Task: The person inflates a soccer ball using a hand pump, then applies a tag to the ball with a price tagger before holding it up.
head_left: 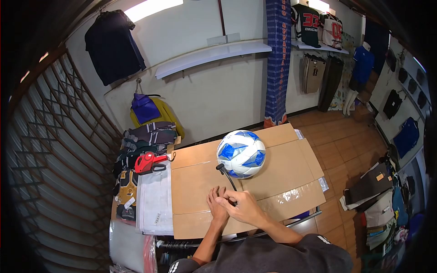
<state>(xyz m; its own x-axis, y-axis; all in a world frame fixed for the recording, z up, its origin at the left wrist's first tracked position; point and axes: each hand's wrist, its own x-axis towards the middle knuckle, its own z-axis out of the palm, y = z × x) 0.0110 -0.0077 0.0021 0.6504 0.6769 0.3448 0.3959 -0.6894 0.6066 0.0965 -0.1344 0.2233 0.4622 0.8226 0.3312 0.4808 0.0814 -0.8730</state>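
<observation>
A white and blue ball rests on flattened brown cardboard. Just in front of it, a thin black tool slants up from my hands, its wider black end near the ball's lower left side. My right hand has its fingers wrapped round the tool's lower part. Beside it, my left hand is close against the right hand, fingers bent but apart; whether it touches the tool is hidden.
A red label gun lies left of the cardboard, by folded dark clothes and white packets. A metal rail runs along the near edge. Stacked clothes stand at the right.
</observation>
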